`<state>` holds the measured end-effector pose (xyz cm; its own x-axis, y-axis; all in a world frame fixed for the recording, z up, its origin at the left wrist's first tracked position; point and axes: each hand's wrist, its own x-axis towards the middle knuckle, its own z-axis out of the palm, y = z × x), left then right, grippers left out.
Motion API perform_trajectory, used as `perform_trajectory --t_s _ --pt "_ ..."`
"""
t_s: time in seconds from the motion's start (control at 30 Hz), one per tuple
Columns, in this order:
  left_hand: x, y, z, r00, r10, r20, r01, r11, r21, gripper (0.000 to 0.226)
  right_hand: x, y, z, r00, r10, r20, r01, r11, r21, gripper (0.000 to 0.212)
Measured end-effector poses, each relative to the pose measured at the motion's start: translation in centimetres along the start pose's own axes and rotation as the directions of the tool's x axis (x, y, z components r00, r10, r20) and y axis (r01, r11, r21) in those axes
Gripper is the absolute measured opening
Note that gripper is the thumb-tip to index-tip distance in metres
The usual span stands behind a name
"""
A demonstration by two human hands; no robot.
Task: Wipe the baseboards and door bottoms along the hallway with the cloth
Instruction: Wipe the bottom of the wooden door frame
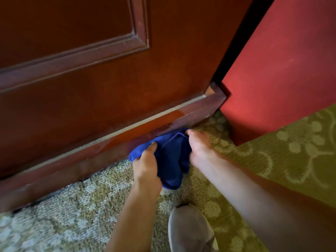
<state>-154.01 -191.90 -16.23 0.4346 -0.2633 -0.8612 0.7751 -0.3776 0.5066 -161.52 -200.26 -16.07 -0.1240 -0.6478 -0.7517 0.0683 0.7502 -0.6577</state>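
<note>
Where the picture began at the left:
Door (87, 73): dark red-brown wood with a raised panel, it filled the upper left.
Baseboard (138, 131): a dark strip along the door's foot, it ran from lower left up to a mitred corner at the right; part of its face looked glossy, as if damp.
Carpet (69, 219): patterned green and grey, it lay under everything.
Left hand (146, 163): back of the hand up, its fingers were curled round the left edge of the cloth, the thumb lying on top of the fabric; the bare forearm reached up from the bottom edge.
Cloth (172, 157): blue and bunched, it was held between both hands, its upper edge against the lower face of the baseboard and its tail hanging to the carpet.
Right hand (199, 149): blurred, it gripped the right side of the cloth with the fingers bent under and out of sight; how tightly they closed I could not tell. The thumb pointed toward the baseboard; the bare forearm ran in from the lower right.
Shoe (190, 231): grey, its toe stood on the carpet just below the cloth, between the forearms.
Wall (276, 70): red, it stood right of the corner, with a dark gap beside the door.
</note>
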Motion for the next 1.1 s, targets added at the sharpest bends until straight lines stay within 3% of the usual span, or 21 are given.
perform_trajectory --t_s 0.07,0.2,0.27,0.4,0.53,0.67,0.73,0.8,0.83,0.97,1.1 --pt "-1.0 0.5 0.3 0.998 0.047 0.036 -0.047 0.999 -0.001 0.029 -0.6 -1.3 0.1 0.994 -0.093 -0.052 0.096 0.993 0.071 0.006" --pt "-2.6 0.9 0.2 0.977 0.146 0.154 -0.134 0.987 -0.084 0.02 -0.6 -3.4 -0.6 0.944 -0.308 -0.12 0.322 0.939 0.119 0.008" --pt "-1.4 0.5 -0.2 0.988 0.086 0.126 -0.079 0.995 -0.06 0.024 -0.2 -2.3 -0.4 0.957 -0.274 -0.095 0.279 0.959 0.041 0.011" --pt "0.7 0.3 0.0 0.999 -0.016 0.038 0.016 1.0 -0.022 0.006 0.7 0.2 0.6 0.989 -0.144 -0.043 0.141 0.988 -0.069 0.02" --pt "-0.8 1.4 1.5 0.997 0.05 0.067 -0.044 0.996 -0.082 0.028 -0.2 -2.2 0.1 0.975 -0.198 -0.101 0.2 0.98 0.008 0.024" --pt "-4.6 3.3 2.5 0.975 0.213 0.07 -0.194 0.958 -0.21 0.055 -2.4 -6.7 0.0 0.921 -0.385 -0.054 0.389 0.908 0.156 0.013" --pt "-5.4 4.5 2.8 0.953 0.298 0.056 -0.278 0.931 -0.236 0.038 -2.6 -7.0 0.8 0.879 -0.475 -0.039 0.476 0.871 0.126 0.019" --pt "-5.3 4.4 3.0 0.933 0.35 0.078 -0.332 0.925 -0.184 0.005 -2.5 -6.3 1.3 0.831 -0.55 -0.08 0.553 0.833 0.022 0.021" --pt "-5.3 3.9 3.1 0.92 0.379 0.1 -0.363 0.92 -0.148 0.009 -1.9 -5.7 0.9 0.811 -0.575 -0.106 0.577 0.817 -0.012 0.023" --pt "-3.9 -0.1 2.2 0.882 0.431 0.189 -0.441 0.898 0.009 0.017 -0.6 -3.2 -1.8 0.844 -0.528 -0.089 0.524 0.849 -0.068 0.01" --pt "-0.6 -3.8 0.3 0.992 0.093 0.081 -0.099 0.993 0.07 0.003 0.9 1.4 -3.9 0.971 -0.218 -0.1 0.208 0.973 -0.096 0.012"
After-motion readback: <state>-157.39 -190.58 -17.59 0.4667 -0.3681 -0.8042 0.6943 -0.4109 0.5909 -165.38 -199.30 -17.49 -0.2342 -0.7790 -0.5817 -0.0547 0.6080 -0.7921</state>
